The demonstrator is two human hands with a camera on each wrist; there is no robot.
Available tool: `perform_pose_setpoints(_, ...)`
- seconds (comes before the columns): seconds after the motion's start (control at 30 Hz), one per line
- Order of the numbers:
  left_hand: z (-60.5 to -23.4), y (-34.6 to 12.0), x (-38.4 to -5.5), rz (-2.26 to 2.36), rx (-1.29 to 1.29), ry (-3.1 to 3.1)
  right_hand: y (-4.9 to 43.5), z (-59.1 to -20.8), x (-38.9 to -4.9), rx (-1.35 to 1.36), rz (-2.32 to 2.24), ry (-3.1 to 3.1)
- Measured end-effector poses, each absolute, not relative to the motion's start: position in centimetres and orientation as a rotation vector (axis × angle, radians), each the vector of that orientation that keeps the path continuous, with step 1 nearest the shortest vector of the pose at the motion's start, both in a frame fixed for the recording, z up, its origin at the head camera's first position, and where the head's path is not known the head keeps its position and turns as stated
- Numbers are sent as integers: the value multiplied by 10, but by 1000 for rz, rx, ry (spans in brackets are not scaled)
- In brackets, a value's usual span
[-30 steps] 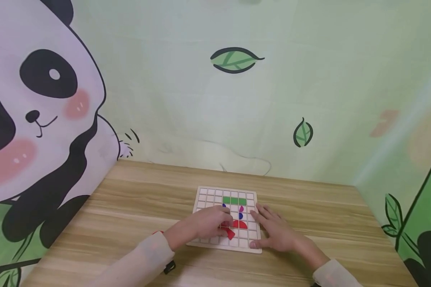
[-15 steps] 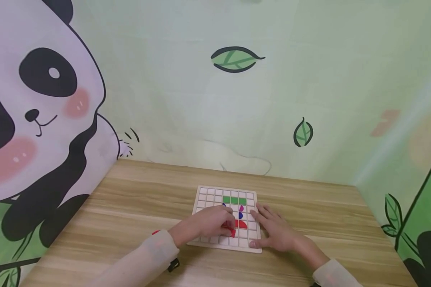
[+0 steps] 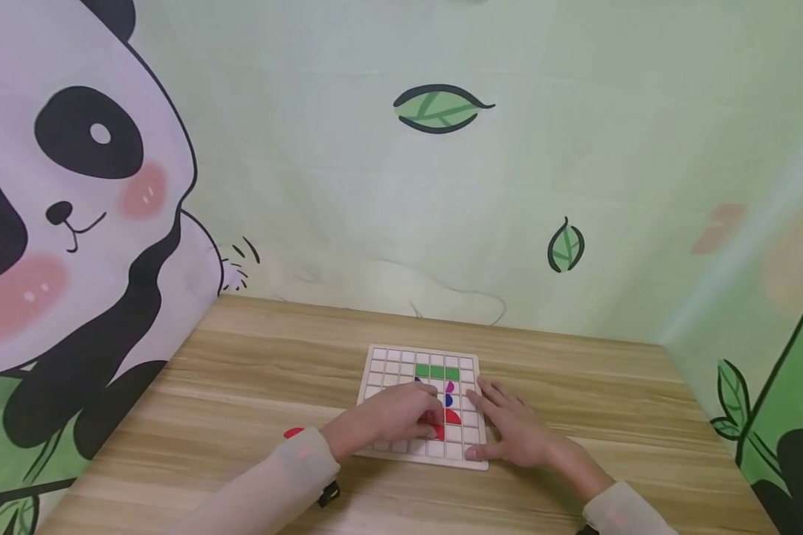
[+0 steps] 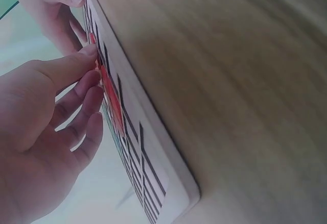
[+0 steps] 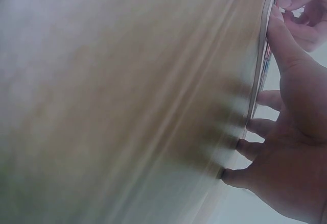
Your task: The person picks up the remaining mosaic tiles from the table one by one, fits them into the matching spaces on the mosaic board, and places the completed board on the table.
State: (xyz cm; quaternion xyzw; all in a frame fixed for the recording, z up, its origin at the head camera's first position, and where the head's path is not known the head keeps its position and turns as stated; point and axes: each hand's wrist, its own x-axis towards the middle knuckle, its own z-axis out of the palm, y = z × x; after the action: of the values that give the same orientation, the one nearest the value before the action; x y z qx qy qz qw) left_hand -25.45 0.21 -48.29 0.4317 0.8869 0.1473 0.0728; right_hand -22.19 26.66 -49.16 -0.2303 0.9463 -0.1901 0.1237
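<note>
A white gridded puzzle board (image 3: 378,369) lies flat on the wooden table. Over its lower middle, my left hand (image 3: 404,412) pinches a small red tile (image 3: 439,433) between thumb and fingertips, right at a grid cell. In the left wrist view, the thumb of my left hand (image 4: 46,101) presses near red pieces (image 4: 113,101) in the grid. My right hand (image 3: 518,431) has its fingers spread along the board's right side, the thumb on the lower right corner. A rounded red piece (image 3: 452,417) sits just above the pinched tile. The left hand hides part of the board.
Green tiles (image 3: 437,371) fill part of an upper row, with a magenta piece (image 3: 450,387) and a blue piece (image 3: 449,400) below. Another red piece (image 3: 293,432) lies on the table (image 3: 254,371) beside the left sleeve. A printed panda backdrop stands behind the table.
My left hand has shifted slightly right with the red tile, which was tilted across the grid and now lines up with a cell. The right hand has stayed in place.
</note>
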Motion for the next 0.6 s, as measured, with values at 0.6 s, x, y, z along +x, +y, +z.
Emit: perform_pose_setpoints(0.6, -475, -79, -267, 708, 1024, 2715, 265, -490, -221, -617, -551, 2749)
